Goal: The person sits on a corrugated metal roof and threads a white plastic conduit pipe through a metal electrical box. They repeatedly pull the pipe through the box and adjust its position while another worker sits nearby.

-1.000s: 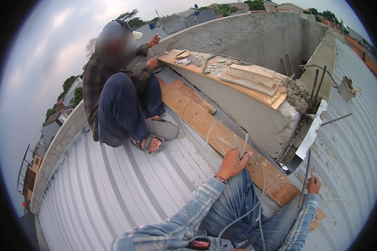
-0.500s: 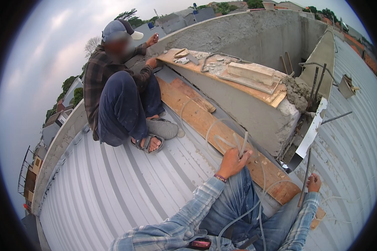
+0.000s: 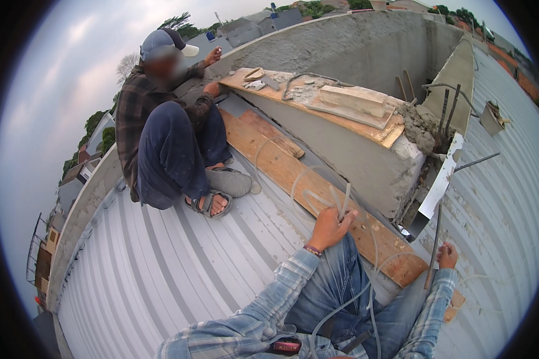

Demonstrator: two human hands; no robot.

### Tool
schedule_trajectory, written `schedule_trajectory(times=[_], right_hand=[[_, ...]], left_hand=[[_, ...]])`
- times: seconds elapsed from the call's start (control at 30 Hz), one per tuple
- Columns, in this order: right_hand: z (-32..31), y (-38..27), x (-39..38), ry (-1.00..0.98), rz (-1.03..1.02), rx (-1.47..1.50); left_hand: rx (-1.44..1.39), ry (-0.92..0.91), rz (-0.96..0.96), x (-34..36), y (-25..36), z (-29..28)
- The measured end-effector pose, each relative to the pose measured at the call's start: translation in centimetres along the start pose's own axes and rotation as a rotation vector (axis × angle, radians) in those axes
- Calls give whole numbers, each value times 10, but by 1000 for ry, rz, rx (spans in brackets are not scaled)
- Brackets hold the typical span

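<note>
Though the head view has tilted slightly over the last half second, the left hand (image 3: 332, 228) still pinches the clear hose (image 3: 346, 200), right of the frame's centre, so that hold is unchanged; the right hand (image 3: 447, 256), lower right, stays loosely curled beside a metal rod (image 3: 438, 226) (whether gripping anything, I cannot tell).
</note>
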State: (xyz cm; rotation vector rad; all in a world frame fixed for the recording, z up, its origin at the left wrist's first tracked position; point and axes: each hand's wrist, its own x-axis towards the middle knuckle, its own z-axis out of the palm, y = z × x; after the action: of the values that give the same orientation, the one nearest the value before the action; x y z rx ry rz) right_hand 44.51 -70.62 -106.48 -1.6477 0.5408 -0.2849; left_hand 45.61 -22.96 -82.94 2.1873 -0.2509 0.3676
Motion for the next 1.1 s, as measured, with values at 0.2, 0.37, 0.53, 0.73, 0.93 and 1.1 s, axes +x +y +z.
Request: schedule_trajectory(times=[0.2,0.37,0.53,0.73,0.93,1.1], right_hand=[[1,10,5,23,-23,-27],[2,8,3,31,0,-27],[3,-2,-4,2,18,-46],[3,-3,-3,6,8,-49],[-2,-8,-5,29,33,-78],[1,0,-11,-39,-80,-196]], left_hand=[[28,-9,-9,0,0,0],[34,-33,-23,0,-2,0],[40,-37,-31,-1,0,-2],[33,-15,-18,0,-3,-1],[36,1,37,4,-3,5],[24,-53,-52,0,3,0]])
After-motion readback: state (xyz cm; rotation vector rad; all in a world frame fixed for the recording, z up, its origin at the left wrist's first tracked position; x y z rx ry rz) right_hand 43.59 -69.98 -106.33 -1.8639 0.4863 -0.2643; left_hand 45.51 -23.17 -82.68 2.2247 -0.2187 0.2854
